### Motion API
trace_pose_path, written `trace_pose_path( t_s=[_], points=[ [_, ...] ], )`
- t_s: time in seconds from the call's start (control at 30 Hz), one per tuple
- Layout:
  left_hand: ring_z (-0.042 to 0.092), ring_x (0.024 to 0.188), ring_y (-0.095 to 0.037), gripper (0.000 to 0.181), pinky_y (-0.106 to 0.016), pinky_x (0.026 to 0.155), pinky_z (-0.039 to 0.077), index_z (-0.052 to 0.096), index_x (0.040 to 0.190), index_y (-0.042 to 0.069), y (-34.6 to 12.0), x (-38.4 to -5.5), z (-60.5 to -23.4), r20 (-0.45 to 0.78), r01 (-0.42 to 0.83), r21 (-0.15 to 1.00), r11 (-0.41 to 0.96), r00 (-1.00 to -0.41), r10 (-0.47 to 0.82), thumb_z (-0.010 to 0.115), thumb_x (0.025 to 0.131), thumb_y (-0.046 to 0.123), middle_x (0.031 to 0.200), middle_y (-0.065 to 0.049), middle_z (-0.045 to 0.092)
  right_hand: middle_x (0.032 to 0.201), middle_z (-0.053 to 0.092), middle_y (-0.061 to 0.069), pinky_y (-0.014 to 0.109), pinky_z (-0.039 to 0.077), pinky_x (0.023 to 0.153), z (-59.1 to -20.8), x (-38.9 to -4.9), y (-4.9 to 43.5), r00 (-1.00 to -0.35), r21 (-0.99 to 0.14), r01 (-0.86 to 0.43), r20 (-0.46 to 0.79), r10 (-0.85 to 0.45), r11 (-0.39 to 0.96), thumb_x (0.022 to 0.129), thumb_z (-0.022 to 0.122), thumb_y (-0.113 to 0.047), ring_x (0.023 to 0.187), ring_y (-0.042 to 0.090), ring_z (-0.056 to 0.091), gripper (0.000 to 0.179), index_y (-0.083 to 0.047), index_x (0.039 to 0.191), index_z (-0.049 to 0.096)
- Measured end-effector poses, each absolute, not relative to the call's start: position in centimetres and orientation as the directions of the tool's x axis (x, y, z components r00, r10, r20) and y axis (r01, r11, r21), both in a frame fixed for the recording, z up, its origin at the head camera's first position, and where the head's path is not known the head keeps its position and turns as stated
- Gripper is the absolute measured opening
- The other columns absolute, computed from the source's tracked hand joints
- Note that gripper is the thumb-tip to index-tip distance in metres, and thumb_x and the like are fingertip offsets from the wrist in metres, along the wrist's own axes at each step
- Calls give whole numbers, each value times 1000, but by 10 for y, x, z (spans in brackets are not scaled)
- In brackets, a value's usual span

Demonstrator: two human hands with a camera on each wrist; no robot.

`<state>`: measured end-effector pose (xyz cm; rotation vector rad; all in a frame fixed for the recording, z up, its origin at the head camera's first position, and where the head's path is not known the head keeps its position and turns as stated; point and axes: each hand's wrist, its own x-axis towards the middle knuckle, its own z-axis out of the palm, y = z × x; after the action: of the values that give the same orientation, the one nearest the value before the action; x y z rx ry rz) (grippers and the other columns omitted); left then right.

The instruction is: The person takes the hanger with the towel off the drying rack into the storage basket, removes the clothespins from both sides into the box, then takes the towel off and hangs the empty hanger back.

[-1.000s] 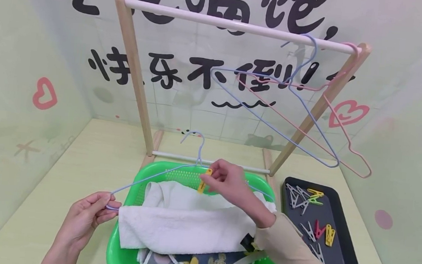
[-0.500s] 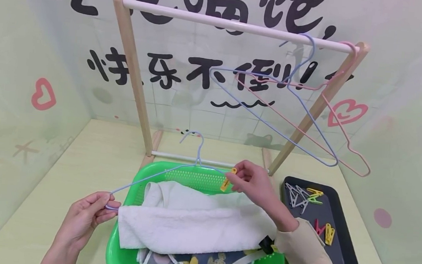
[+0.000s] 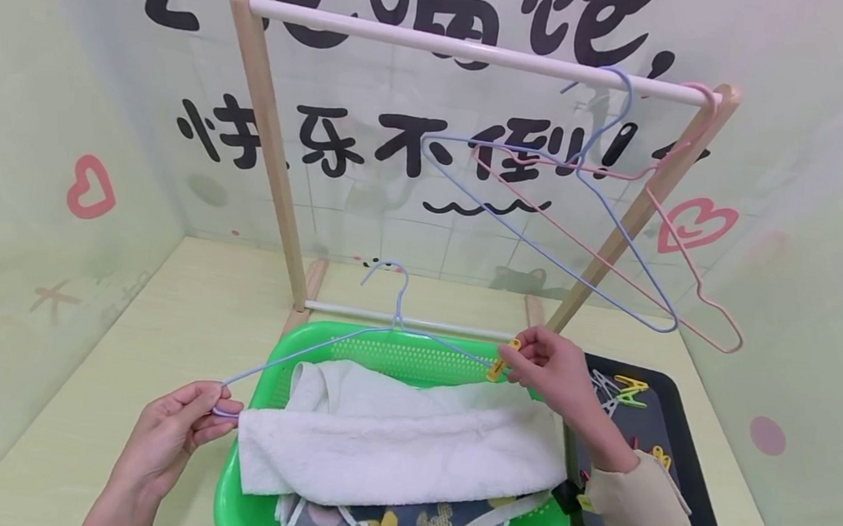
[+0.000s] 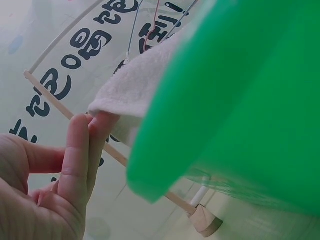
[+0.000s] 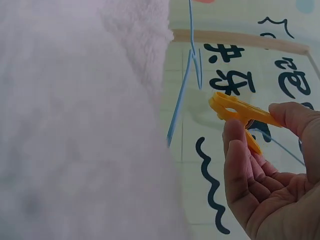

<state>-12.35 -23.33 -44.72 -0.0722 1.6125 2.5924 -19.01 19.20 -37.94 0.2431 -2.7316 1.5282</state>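
Note:
My left hand (image 3: 169,433) pinches the left end of a blue wire clothes hanger (image 3: 324,342). A white towel (image 3: 397,453) is draped over the hanger's lower part, above a green basket (image 3: 226,488). In the left wrist view, fingers of the left hand (image 4: 70,170) touch the towel's edge (image 4: 132,82). My right hand (image 3: 558,375) pinches a yellow clothespin (image 3: 503,362) at the hanger's right shoulder. The right wrist view shows the clothespin (image 5: 240,109) between thumb and fingers, beside the towel (image 5: 80,130). The hanger's right end is hidden.
A wooden rack with a white rod (image 3: 455,47) stands behind the basket. A blue hanger (image 3: 614,213) and a pink hanger (image 3: 698,279) hang at its right. A black tray (image 3: 702,496) with clothespins lies right of the basket. Printed cloth (image 3: 436,523) lies in the basket.
My right hand has moved right with the yellow clothespin, from near the hanger's neck along to its right shoulder. The towel's right part now spreads further right. My left hand stays put.

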Motion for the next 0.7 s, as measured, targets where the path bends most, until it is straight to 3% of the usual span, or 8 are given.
trace_pose_path(
  t_s=[0.2,0.4,0.7],
  points=[
    [69,72,-13,28,-21,65,58,69,86,5,-233,-123,-447,-78,-92,897,-433,-996,50,44,99,1,78,-7,71,75,64,12,28,58,57,-378,-183,217,-995,-851,-93,67,-69,516,89,67,-20,62,25,66,26,3,93,56],
    [69,72,-13,29,-22,65,58,69,85,6,-234,-123,-446,-64,-77,901,-427,-997,45,43,99,0,78,-7,71,76,62,11,23,57,60,-377,-176,244,-998,-814,-49,57,-5,579,90,65,-26,62,13,65,31,3,96,55],
    [69,72,-13,30,-22,65,58,69,86,6,-234,-122,-447,-49,-64,899,-432,-998,46,42,99,-1,78,-7,71,74,62,9,21,55,54,-381,-165,270,-996,-743,12,54,77,669,90,65,-32,59,10,64,35,2,94,56]
  ],
)
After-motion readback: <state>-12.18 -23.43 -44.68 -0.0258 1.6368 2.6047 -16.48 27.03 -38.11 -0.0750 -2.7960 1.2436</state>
